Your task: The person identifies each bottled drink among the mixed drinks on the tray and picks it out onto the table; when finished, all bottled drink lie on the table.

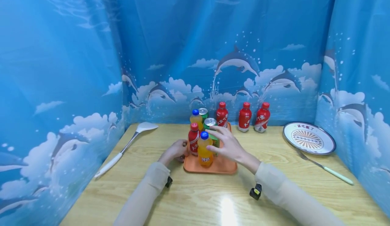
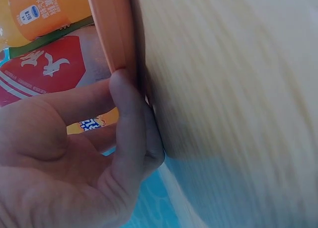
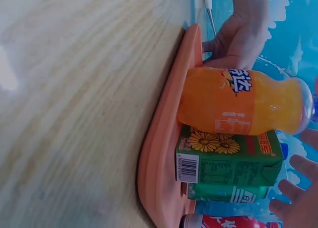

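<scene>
On the table stands an orange tray (image 1: 223,166) loaded with drinks. My left hand (image 1: 177,150) pinches its left rim; in the left wrist view the fingertips sit against the tray edge (image 2: 113,32). My right hand (image 1: 226,144) hovers with spread fingers beside the blue-capped orange soda bottle (image 1: 205,151) at the tray's front. A red bottle (image 1: 193,139) is behind it to the left. In the right wrist view a green drink carton (image 3: 233,161) and a green can (image 3: 223,192) stand near the soda bottle. Another blue-capped orange bottle (image 1: 196,118) is farther back.
Two red bottles (image 1: 244,117) (image 1: 262,117) stand behind the tray's right side, near the curtain. At right lie a patterned plate (image 1: 309,138) and a fork (image 1: 327,169) with a pale green handle. A white-handled spatula (image 1: 122,153) lies at left.
</scene>
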Demonstrator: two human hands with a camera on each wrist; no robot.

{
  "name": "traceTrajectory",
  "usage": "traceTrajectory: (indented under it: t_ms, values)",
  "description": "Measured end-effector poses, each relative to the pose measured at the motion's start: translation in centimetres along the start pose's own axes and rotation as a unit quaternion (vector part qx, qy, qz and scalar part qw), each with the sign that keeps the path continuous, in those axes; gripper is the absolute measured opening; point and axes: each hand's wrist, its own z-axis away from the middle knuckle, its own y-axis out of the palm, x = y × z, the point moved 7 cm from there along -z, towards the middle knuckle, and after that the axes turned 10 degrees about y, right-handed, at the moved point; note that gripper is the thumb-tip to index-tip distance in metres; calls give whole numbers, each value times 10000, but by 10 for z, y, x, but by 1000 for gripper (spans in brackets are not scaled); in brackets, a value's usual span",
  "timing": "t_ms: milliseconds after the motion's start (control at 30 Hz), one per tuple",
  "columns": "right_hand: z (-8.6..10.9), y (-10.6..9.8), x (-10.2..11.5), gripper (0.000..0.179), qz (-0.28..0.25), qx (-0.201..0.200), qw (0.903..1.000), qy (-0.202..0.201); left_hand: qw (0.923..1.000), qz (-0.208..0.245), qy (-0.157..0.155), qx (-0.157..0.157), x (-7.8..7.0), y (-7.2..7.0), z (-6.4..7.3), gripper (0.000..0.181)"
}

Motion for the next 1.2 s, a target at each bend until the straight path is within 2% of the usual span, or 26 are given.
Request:
traceTrajectory:
  t_ms: [167, 367, 533, 800, 1200]
  values:
    - [1, 6, 1, 69, 112, -10, 9999, -83, 9999, 13, 99, -17, -3, 0, 3, 74]
    - [1, 9, 5, 74, 287, -200, 9990, -282, 9999, 28, 126, -53, -3, 0, 4, 74]
    - [-1, 9, 5, 72, 274, -401, 9980, -403, 9999, 21, 96, -48, -2, 0, 2, 74]
    - [2, 8, 7, 66, 234, -594, 9958, -660, 9997, 6, 248, -80, -2, 1, 2, 71]
    - [6, 2, 10, 64, -246, -550, 9973, -409, 9998, 47, 187, -26, 0, 1, 1, 74]
